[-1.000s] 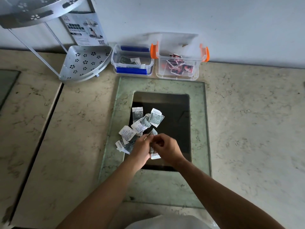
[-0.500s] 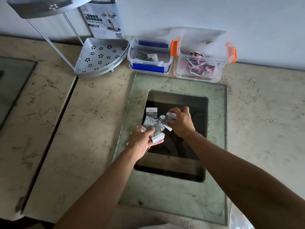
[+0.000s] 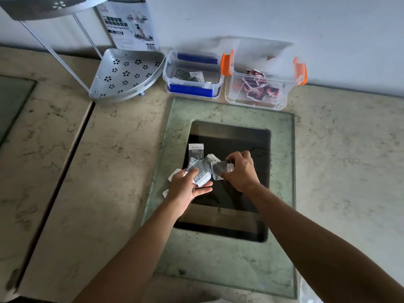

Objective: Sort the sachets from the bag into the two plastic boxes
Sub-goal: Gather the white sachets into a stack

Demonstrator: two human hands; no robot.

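Observation:
My left hand (image 3: pixel 186 187) holds a small stack of grey-and-white sachets (image 3: pixel 202 177) over the dark glass panel (image 3: pixel 247 204). My right hand (image 3: pixel 241 169) pinches another grey sachet (image 3: pixel 219 170) just to the right of that stack. One more grey sachet (image 3: pixel 196 149) lies flat on the panel beyond the hands, and white corners of others show under my left hand. At the back wall stand the blue-clipped box (image 3: pixel 215 90) with grey sachets and the orange-clipped box (image 3: pixel 284 101) with red sachets.
A perforated metal corner shelf (image 3: pixel 125 73) on thin legs stands left of the boxes, with a printed card (image 3: pixel 131 25) against the wall. A clear plastic bag edge (image 3: pixel 306 294) shows at the bottom right. Marble counter surrounds the glass panel.
Both hands have moved from the near side of the sachet pile toward its far side, gathering sachets: the left now holds a stack and the right has picked one up.

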